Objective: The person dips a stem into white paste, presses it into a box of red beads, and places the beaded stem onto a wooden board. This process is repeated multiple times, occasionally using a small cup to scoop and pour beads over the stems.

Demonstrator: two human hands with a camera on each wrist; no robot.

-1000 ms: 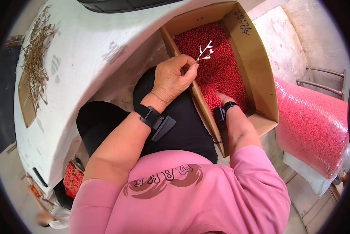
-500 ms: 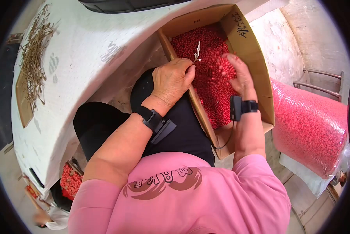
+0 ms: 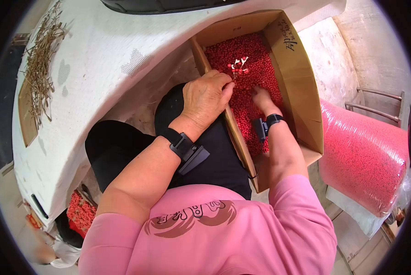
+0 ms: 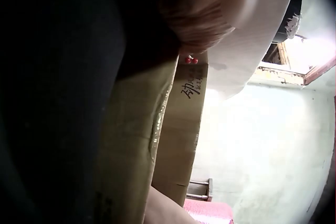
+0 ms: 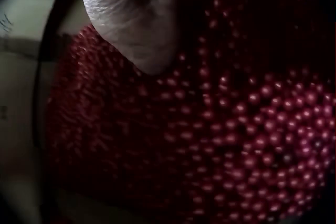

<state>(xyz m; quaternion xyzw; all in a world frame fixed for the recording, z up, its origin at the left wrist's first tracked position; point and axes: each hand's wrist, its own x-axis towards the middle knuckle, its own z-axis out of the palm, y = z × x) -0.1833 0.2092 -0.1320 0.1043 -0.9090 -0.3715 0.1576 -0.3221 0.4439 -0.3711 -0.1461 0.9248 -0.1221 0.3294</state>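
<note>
In the head view my left hand (image 3: pixel 205 98) pinches the lower end of a small artificial twig (image 3: pixel 238 68), with its wrist over my lap. White prongs and several red beads show on the twig, which stands over the box. My right hand (image 3: pixel 262 98) reaches into a heap of small red beads (image 3: pixel 244 50) and its fingers are mostly hidden there. The right wrist view shows the thumb (image 5: pixel 152 50) pointing down at the beads. All the beads lie in a cardboard box (image 3: pixel 301 78) beside my right leg.
A white-covered table (image 3: pixel 95 50) curves along the left, with a bundle of thin brown stems (image 3: pixel 42 68) on it. Right of the box lies a big clear bag of red beads (image 3: pixel 361 158). More red pieces (image 3: pixel 80 211) sit low at the left, near another person's blurred arm.
My right hand rose with a handful of beads, then dipped back into the heap. Red beads now show on the twig, whose prongs looked bare white before. The left hand stayed nearly still.
</note>
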